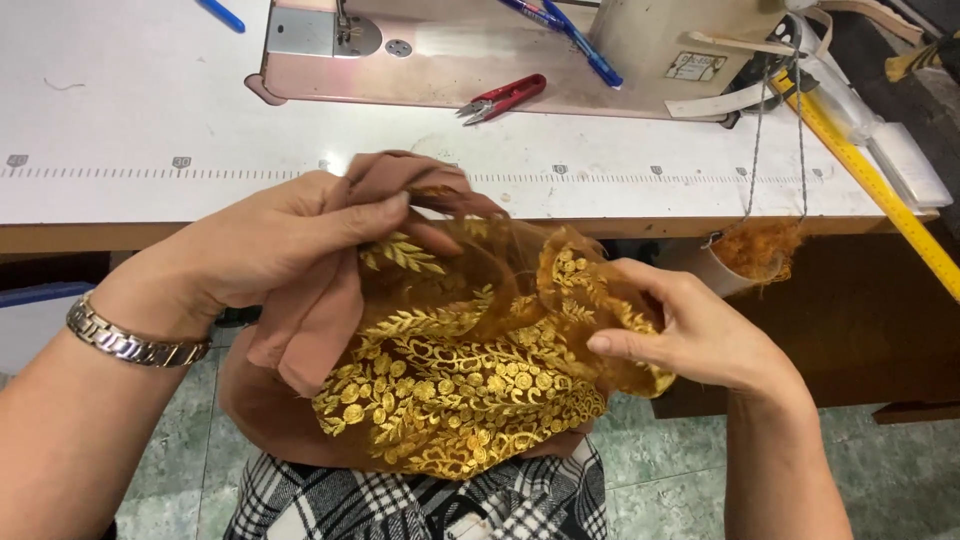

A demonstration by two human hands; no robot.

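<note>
My left hand grips a plain brown cloth together with the top of a sheer brown mesh piece with gold embroidery, thumb and fingers pinched near its upper edge. My right hand pinches the mesh's right edge, fingers curled into the fabric. The bundle hangs over my lap, just in front of the white sewing table. A metal watch band sits on my left wrist.
A sewing machine base stands at the back of the table with red thread snips and blue pens on it. A yellow ruler lies at the right. A cup of orange scraps hangs off the table edge.
</note>
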